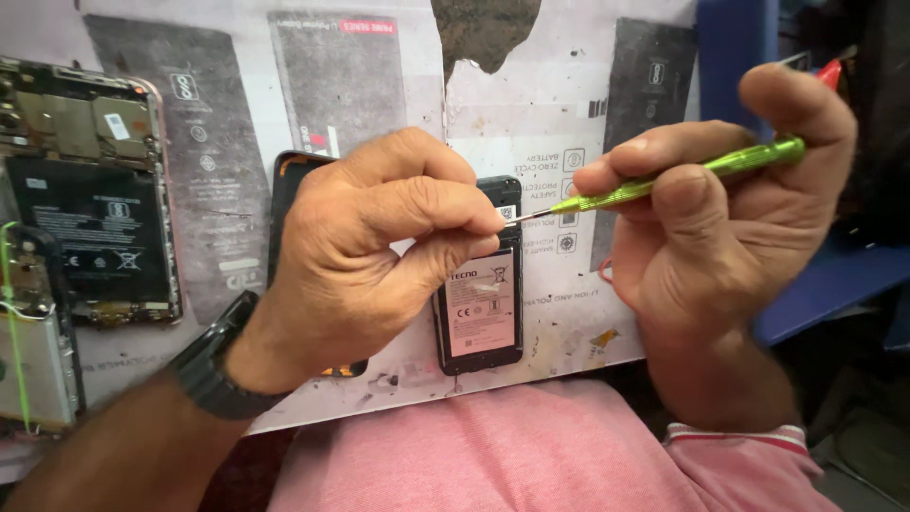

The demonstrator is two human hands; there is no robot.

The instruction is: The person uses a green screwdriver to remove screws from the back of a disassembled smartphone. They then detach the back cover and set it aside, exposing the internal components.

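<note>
Green screwdriver (682, 175) sits right of centre, tip pointing left at the left hand's fingertips. Right hand (720, 237) is closed round its shaft; left hand (379, 246) has thumb and forefinger pinched together at the tip, contents too small to tell. Black battery (481, 308) lies below on the white board (531, 104); opened phone (90, 190) at frame left.

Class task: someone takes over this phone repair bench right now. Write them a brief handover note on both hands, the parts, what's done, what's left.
Left hand: fingertips pinched at the screwdriver's tip; what they pinch is hidden.
Right hand: grips the green screwdriver.
Opened phone lies on the printed sheet below the hands, battery exposed; another opened phone at far left.
Done: backs off.
Left: cannot tell.
</note>
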